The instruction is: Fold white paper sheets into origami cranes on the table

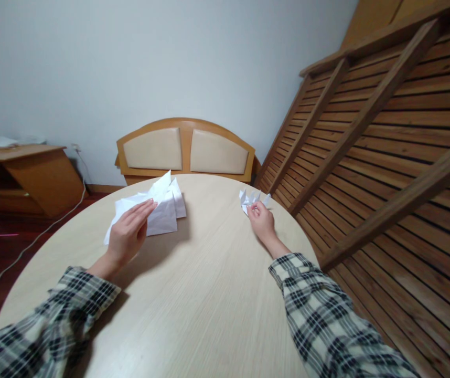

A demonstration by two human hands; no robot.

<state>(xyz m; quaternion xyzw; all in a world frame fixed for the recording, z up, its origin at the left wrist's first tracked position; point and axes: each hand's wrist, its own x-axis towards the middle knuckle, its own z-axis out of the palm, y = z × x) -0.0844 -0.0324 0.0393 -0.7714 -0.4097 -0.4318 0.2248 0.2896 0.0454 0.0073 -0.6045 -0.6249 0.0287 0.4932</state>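
Observation:
White sheets of paper [162, 218] lie loosely piled on the left far part of the round table [209, 294]. My left hand [128, 233] is over their near edge, its fingers straight and pressed together, with the fingertips against a raised, creased sheet. On the right, small folded white paper pieces [248, 198] with pointed tips stand in a row near the table's far right edge. My right hand [262, 223] is at these pieces, fingers curled in a pinch at the nearest one. Whether it grips that piece is hard to make out.
A headboard [185, 149] with two cream panels stands behind the table, against the wall. Slatted wooden boards [386, 157] lean along the right side. At the left are a wooden desk [44, 178] and a white cable [32, 244] on the dark floor.

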